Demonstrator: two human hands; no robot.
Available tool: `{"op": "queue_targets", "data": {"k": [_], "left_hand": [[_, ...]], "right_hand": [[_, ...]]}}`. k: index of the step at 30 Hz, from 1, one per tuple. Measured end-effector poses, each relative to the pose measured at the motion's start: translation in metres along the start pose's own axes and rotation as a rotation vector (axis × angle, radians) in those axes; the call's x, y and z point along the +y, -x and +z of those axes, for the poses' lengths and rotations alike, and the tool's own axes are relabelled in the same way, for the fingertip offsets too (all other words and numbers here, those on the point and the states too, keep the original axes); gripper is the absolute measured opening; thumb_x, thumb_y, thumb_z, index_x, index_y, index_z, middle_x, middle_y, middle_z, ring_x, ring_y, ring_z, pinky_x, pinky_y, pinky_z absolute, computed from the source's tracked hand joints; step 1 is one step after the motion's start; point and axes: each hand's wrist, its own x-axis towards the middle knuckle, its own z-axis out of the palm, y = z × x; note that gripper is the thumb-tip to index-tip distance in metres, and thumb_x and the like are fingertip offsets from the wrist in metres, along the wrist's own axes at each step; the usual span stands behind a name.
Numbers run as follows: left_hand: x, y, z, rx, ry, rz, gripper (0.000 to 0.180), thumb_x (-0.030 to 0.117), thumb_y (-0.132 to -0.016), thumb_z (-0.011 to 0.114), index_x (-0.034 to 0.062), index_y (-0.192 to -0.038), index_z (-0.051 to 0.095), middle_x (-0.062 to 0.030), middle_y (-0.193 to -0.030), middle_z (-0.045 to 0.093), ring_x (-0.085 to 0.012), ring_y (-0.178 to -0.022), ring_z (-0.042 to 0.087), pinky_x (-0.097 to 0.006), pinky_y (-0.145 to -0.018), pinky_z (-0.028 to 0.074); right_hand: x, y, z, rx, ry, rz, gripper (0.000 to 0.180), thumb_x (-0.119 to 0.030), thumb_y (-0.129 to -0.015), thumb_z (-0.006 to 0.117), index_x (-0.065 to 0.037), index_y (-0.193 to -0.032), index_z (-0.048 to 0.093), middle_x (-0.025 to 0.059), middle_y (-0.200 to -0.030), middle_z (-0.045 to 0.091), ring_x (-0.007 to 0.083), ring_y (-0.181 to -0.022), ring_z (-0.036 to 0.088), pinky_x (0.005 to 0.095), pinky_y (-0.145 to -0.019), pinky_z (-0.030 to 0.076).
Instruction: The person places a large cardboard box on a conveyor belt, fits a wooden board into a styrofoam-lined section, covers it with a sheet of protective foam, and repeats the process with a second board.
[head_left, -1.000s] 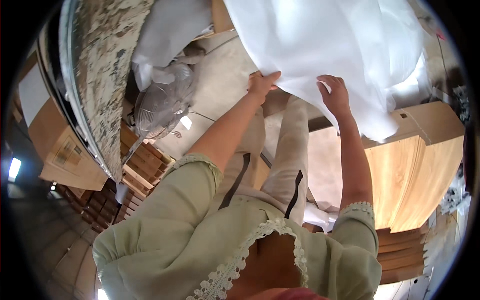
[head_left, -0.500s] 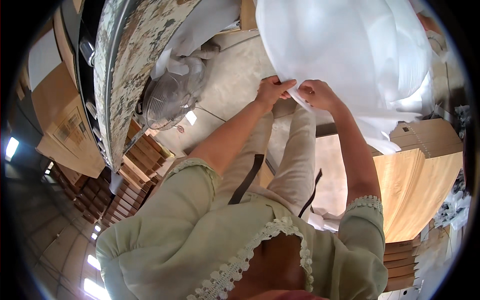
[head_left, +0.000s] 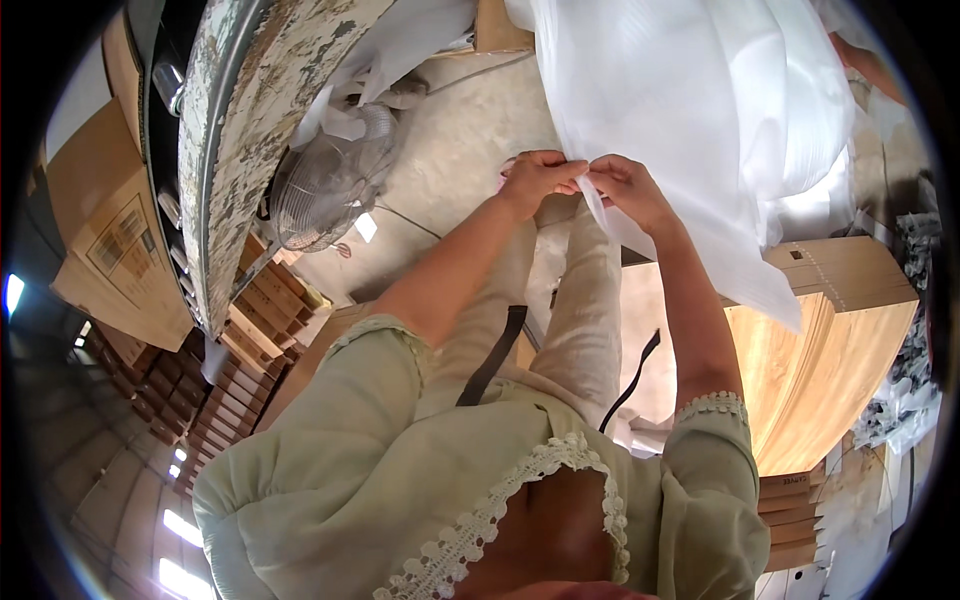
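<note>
While both arms reach forward, the left hand and the right hand meet, fingertips almost touching, each pinched on the lower edge of a sheet of thin white foam wrap. The sheet hangs just above the hands and drapes to their right over a pale wooden panel. Left of the sheet, a wire-caged floor fan stands on the concrete floor, beside a worn, paint-flecked board.
</note>
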Motion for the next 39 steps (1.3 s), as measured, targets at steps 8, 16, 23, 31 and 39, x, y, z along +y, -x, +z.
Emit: {"op": "queue_targets", "data": {"k": [8, 16, 23, 31, 39], "left_hand": [[0.013, 0.006, -0.006, -0.066, -0.03, -0.086, 0.022, 0.015, -0.081, 0.065, -0.0049, -0.089, 0.062, -0.0095, -0.08, 0.062, -0.0146, -0.07, 0.06, -0.026, -0.068, 0.049], [0.011, 0.008, -0.007, -0.102, 0.011, -0.087, 0.019, 0.016, -0.08, 0.066, -0.0023, -0.085, 0.061, -0.0086, -0.079, 0.062, -0.0139, -0.07, 0.059, -0.026, -0.066, 0.049], [-0.003, 0.012, -0.024, 0.092, -0.108, -0.088, 0.014, 0.013, -0.08, 0.062, -0.0014, -0.082, 0.06, -0.0082, -0.075, 0.062, -0.0154, -0.062, 0.06, -0.027, -0.058, 0.049], [-0.036, 0.019, -0.069, 0.593, -1.189, -0.127, 0.034, 0.035, -0.069, 0.057, 0.0068, -0.087, 0.061, -0.0119, -0.091, 0.063, -0.027, -0.093, 0.058, -0.036, -0.081, 0.046], [-0.026, 0.061, -0.078, 0.476, -1.257, 0.102, 0.029, 0.033, -0.069, 0.06, 0.0046, -0.077, 0.058, -0.0134, -0.083, 0.062, -0.0297, -0.082, 0.059, -0.04, -0.071, 0.047]], "right_hand": [[-0.011, -0.001, -0.004, -0.047, 0.015, 0.039, 0.018, -0.013, -0.08, 0.055, 0.002, -0.088, 0.061, 0.0077, -0.079, 0.061, 0.0136, -0.073, 0.061, 0.0245, -0.063, 0.051], [-0.011, -0.005, -0.007, -0.124, 0.063, 0.018, 0.018, -0.013, -0.079, 0.055, 0.002, -0.085, 0.06, 0.0078, -0.077, 0.061, 0.0147, -0.071, 0.062, 0.0256, -0.062, 0.052], [0.006, -0.011, -0.035, 0.159, -0.087, -0.034, 0.016, -0.012, -0.08, 0.055, 0.001, -0.087, 0.061, 0.0047, -0.076, 0.06, 0.0144, -0.071, 0.06, 0.0263, -0.064, 0.052], [-0.06, 0.024, -0.109, 0.817, -0.457, -0.39, 0.019, -0.017, -0.085, 0.046, 0.001, -0.088, 0.051, 0.0024, -0.059, 0.043, 0.0091, -0.046, 0.034, 0.0254, -0.041, 0.03], [0.008, 0.046, -0.049, 0.347, 1.312, 0.146, 0.065, -0.049, -0.072, 0.062, -0.01, -0.122, 0.047, 0.017, -0.118, 0.053, 0.0327, -0.118, 0.042, 0.044, -0.099, 0.031]]}}
